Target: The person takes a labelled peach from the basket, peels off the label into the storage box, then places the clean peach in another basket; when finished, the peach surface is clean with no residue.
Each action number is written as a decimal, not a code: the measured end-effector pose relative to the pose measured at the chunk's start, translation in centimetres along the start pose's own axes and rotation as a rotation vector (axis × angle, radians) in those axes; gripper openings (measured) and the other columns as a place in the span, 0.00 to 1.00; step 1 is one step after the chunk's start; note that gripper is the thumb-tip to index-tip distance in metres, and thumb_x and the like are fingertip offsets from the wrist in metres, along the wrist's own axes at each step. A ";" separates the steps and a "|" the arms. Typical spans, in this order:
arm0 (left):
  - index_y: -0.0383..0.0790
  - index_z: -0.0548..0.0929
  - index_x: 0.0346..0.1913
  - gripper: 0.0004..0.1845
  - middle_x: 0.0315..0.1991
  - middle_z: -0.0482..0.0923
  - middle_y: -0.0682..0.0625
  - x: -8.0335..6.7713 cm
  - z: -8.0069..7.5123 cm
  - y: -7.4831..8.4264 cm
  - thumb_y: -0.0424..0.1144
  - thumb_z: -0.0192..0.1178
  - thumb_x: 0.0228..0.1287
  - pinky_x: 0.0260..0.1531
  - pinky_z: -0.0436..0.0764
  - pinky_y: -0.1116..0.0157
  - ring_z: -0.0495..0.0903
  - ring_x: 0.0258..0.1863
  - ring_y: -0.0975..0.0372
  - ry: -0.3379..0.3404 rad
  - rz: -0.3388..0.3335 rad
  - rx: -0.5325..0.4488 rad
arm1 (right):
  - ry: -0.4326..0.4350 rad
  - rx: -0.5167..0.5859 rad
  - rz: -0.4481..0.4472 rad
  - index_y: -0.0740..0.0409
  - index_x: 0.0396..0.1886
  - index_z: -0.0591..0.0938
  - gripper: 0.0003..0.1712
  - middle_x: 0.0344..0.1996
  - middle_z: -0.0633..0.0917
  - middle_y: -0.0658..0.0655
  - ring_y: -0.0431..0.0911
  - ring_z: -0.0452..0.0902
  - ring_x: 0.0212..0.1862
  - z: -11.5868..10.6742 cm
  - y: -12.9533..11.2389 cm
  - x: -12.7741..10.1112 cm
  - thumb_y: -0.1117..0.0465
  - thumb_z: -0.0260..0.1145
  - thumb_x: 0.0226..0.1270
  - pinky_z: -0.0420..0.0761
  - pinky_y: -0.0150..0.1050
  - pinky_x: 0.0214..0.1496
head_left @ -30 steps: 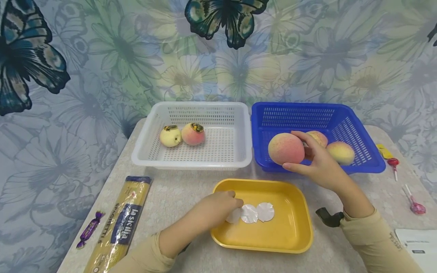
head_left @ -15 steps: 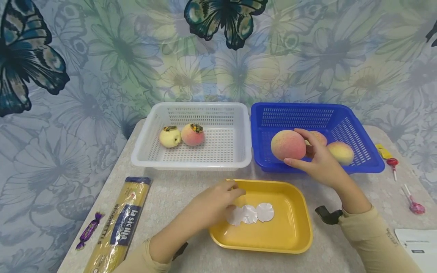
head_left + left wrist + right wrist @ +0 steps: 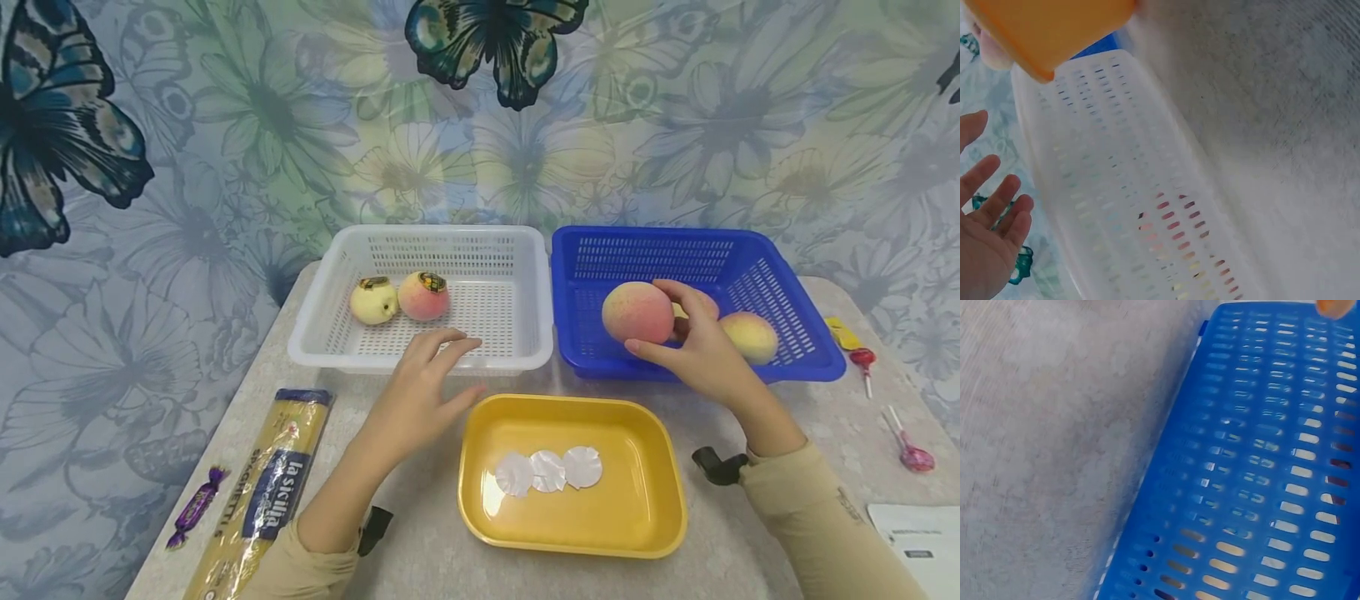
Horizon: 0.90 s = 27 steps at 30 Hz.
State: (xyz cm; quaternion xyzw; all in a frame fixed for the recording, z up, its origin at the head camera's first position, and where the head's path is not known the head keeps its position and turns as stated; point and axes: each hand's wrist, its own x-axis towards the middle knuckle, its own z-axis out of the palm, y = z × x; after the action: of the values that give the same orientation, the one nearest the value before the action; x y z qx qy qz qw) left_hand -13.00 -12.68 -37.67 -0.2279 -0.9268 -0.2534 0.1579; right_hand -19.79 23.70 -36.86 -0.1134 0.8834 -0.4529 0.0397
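My right hand (image 3: 705, 350) grips a large pink-yellow peach (image 3: 637, 312) over the front part of the blue basket (image 3: 813, 362). Behind and beside that hand, two more peaches lie in the basket, one of them the yellowish peach (image 3: 748, 337). My left hand (image 3: 420, 392) holds nothing; its fingers are spread loosely by the front rim of the white basket (image 3: 495, 363). Inside the white basket rest a pale yellow fruit (image 3: 374, 306) and a pink peach (image 3: 423, 302), both bearing dark stickers. The left wrist view shows the left hand (image 3: 991, 231) with its fingers apart.
A yellow tray (image 3: 637, 533) in front holds several round whitish stickers (image 3: 549, 471). To the left lie a spaghetti pack (image 3: 270, 492) and a purple-wrapped candy (image 3: 197, 507). On the right are lollipops (image 3: 915, 457), a yellow packet (image 3: 844, 332) and a white sheet (image 3: 918, 542).
My left hand has lifted away from the stickers in the yellow tray and moved left and forward to the white basket. The right hand has shifted the peach slightly right and back.
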 end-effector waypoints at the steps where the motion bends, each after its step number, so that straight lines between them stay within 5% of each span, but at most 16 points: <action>1: 0.43 0.78 0.62 0.27 0.60 0.75 0.44 0.1 0.1 -0.1 0.45 0.70 0.60 0.68 0.71 0.50 0.71 0.64 0.50 -0.002 -0.001 0.004 | -0.001 -0.006 0.004 0.44 0.77 0.53 0.53 0.74 0.56 0.56 0.56 0.77 0.60 0.0 0.2 0.2 0.46 0.74 0.59 0.77 0.21 0.48; 6: 0.44 0.77 0.64 0.30 0.63 0.74 0.46 0.8 1.1 -0.1 0.48 0.70 0.61 0.68 0.71 0.50 0.71 0.65 0.51 -0.019 -0.002 0.009 | -0.022 -0.032 -0.012 0.43 0.80 0.51 0.56 0.74 0.59 0.56 0.55 0.79 0.57 0.1 0.9 1.2 0.45 0.74 0.59 0.82 0.27 0.48; 11: 0.43 0.69 0.71 0.37 0.71 0.68 0.46 2.9 2.5 1.4 0.57 0.64 0.64 0.72 0.66 0.52 0.65 0.72 0.53 -0.112 -0.012 0.037 | -0.001 -0.136 -0.079 0.47 0.80 0.52 0.57 0.73 0.63 0.59 0.55 0.79 0.54 0.2 1.3 2.4 0.46 0.75 0.58 0.84 0.42 0.53; 20: 0.37 0.57 0.77 0.47 0.79 0.53 0.43 7.2 6.2 4.1 0.64 0.56 0.67 0.78 0.52 0.55 0.51 0.79 0.52 -0.308 -0.062 0.064 | 0.002 -0.227 -0.054 0.56 0.78 0.55 0.56 0.72 0.63 0.66 0.62 0.68 0.65 0.3 1.2 4.2 0.49 0.77 0.57 0.71 0.63 0.67; 27: 0.36 0.57 0.77 0.50 0.79 0.53 0.43 8.6 8.0 4.7 0.70 0.52 0.65 0.78 0.53 0.56 0.50 0.80 0.52 -0.343 -0.052 0.167 | -0.034 -0.265 0.004 0.60 0.77 0.56 0.53 0.74 0.61 0.67 0.63 0.61 0.72 0.6 1.7 5.8 0.53 0.76 0.58 0.64 0.64 0.72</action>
State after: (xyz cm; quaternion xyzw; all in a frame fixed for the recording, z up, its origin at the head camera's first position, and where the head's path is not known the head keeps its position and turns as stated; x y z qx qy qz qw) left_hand -19.37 -1.85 -38.83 -0.2298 -0.9635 -0.1372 0.0092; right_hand -25.57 22.83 -38.39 -0.1236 0.9349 -0.3303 0.0402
